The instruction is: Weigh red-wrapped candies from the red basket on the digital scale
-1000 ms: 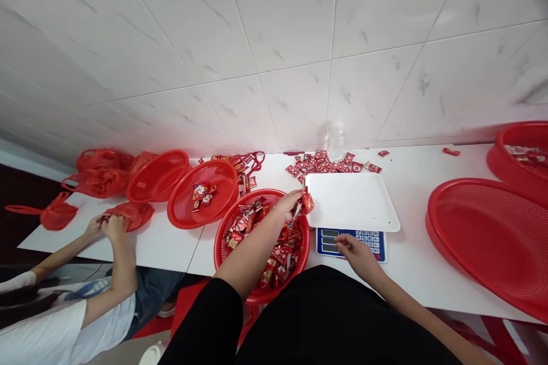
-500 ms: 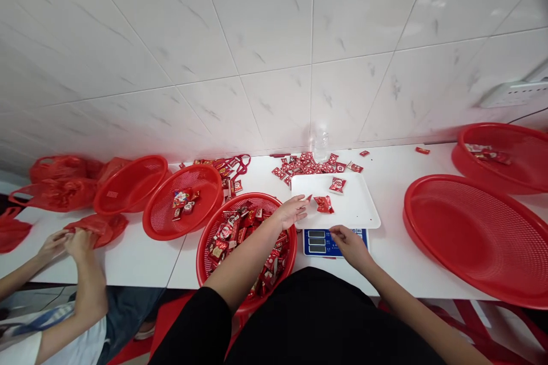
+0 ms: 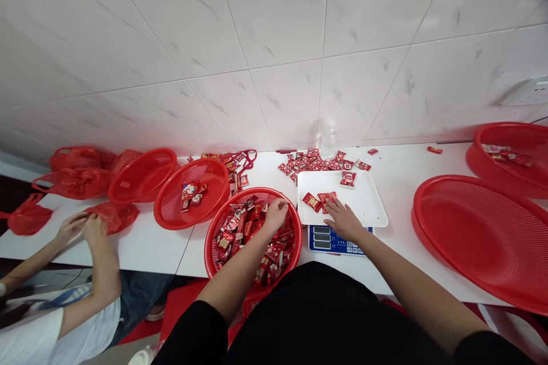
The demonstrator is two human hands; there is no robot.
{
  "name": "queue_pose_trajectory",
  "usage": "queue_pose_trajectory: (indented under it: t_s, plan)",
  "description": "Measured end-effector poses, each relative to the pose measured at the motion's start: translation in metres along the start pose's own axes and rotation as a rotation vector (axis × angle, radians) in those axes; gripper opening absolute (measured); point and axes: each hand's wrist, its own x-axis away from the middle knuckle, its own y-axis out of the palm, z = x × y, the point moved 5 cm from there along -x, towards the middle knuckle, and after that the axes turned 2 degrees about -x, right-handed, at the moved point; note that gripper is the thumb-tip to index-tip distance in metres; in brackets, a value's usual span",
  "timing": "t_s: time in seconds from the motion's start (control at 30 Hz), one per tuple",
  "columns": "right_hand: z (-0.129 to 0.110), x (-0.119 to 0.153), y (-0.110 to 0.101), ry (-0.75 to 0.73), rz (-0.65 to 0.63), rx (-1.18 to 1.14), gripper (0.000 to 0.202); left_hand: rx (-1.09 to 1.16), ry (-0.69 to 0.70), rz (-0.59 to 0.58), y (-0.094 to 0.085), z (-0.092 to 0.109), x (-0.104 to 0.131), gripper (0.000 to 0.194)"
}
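Observation:
My left hand is closed above the far right part of a red basket filled with red-wrapped sweets. Whatever its fingers may hold is too small to make out. On the white tray of a scale, my right hand lies with fingers stretched out, its fingertips touching a red packet. Just left of that is a dark red packet. One more packet sits near the tray's far edge. The scale's blue panel shows below my right hand.
Loose red packets and a clear bottle lie behind the tray. Large red baskets stand at the right. To the left are a basket with few sweets, red bags and another person's hands at a bag.
My left hand has moved from the tray back over the full basket. My right hand has gone forward from the panel onto the tray. A second packet now lies beside the first.

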Motion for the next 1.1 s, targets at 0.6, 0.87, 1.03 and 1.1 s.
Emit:
queue_pose_trajectory:
  t_s: [0.6, 0.87, 1.03, 1.1]
  plan:
    - [0.027, 0.022, 0.013, 0.051, 0.121, -0.009, 0.053, -0.335, -0.017, -0.185, -0.012, -0.039, 0.016, 0.024]
    - [0.028, 0.022, 0.014, 0.047, 0.152, -0.04, 0.052, 0.14, -0.059, -0.053, -0.026, 0.012, 0.009, 0.034]
    - [0.027, 0.022, 0.012, 0.05, 0.147, -0.056, 0.05, 0.22, -0.065, -0.174, 0.012, 0.045, 0.001, 0.045]
    - [0.026, 0.022, 0.011, 0.052, 0.138, -0.06, 0.05, 0.212, -0.023, -0.197, 0.03, 0.054, -0.004, 0.044]
